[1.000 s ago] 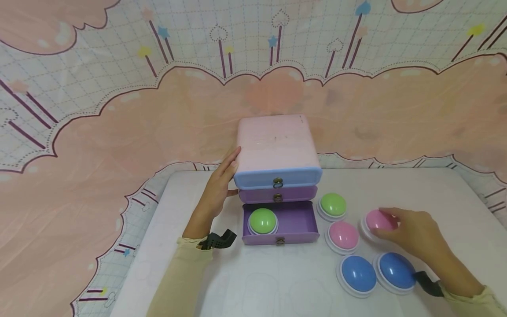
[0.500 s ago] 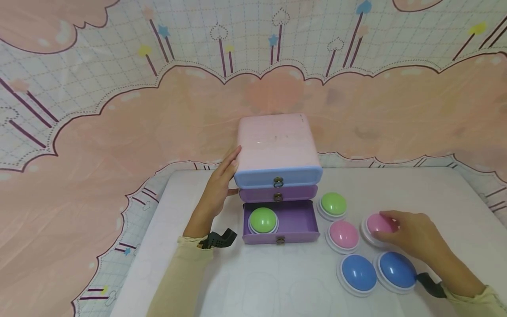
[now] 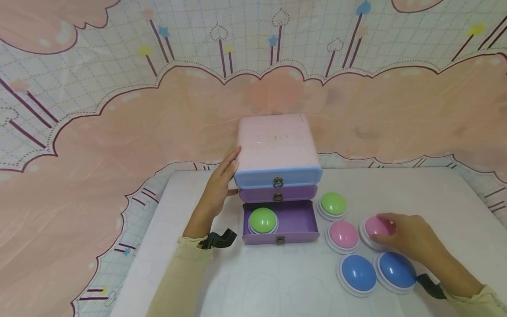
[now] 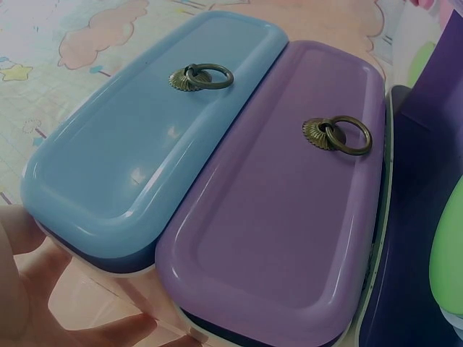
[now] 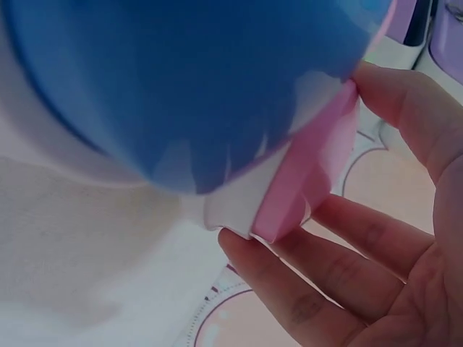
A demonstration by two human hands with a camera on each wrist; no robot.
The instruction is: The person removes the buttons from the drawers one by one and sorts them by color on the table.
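My left hand (image 3: 215,187) rests with extended fingers against the left side of a small chest of drawers (image 3: 276,143), which has a pink body. In the left wrist view, its blue drawer front (image 4: 155,137) and purple drawer front (image 4: 278,195) carry brass ring pulls. The bottom purple drawer (image 3: 297,220) stands pulled out, with a green dome button (image 3: 263,220) in its left part. My right hand (image 3: 413,235) holds a pink dome button (image 3: 376,226) on a white base, thumb on one side and fingers on the other, as the right wrist view shows.
A second green button (image 3: 333,203) and a second pink button (image 3: 343,234) stand right of the open drawer. Two blue buttons, one on the left (image 3: 358,273) and one on the right (image 3: 397,269), lie nearer me. A patterned cloth (image 3: 198,114) hangs behind the white table (image 3: 245,281).
My right hand and the pink button have shifted slightly toward me, closer to the blue buttons. The left hand, chest and other buttons stay in place.
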